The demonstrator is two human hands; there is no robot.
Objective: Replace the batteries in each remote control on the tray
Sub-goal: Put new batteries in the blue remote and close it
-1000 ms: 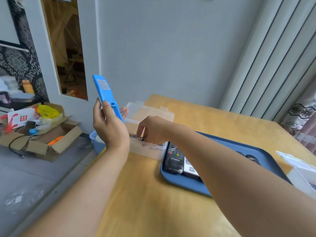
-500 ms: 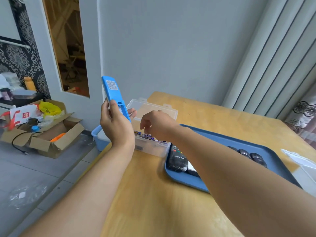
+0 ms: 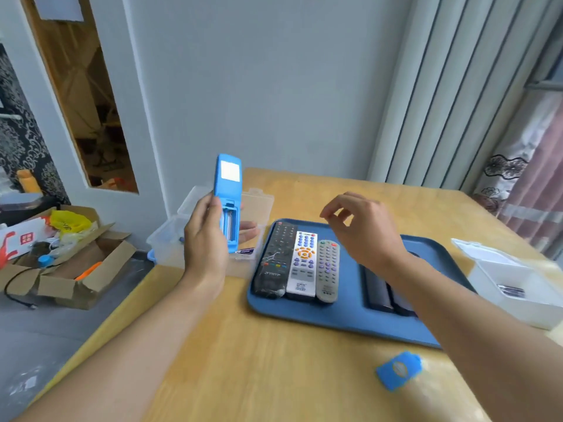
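Now holding blue remote (image 3: 228, 205) upright in left hand (image 3: 204, 239), bay open above counter (image 3: 243, 345); right hand (image 3: 362, 229) pinched, contents unclear; seat cell squarely, matching polarity.

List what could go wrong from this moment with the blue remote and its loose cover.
1. The blue remote is held upright in the left hand with its battery bay open, so a battery may slip out of the bay.
2. The right hand is pinched, but whether it holds a battery cannot be told; a small cell could drop.
3. The blue cover lies near the table edge, beside the forearm, and might get swept off.
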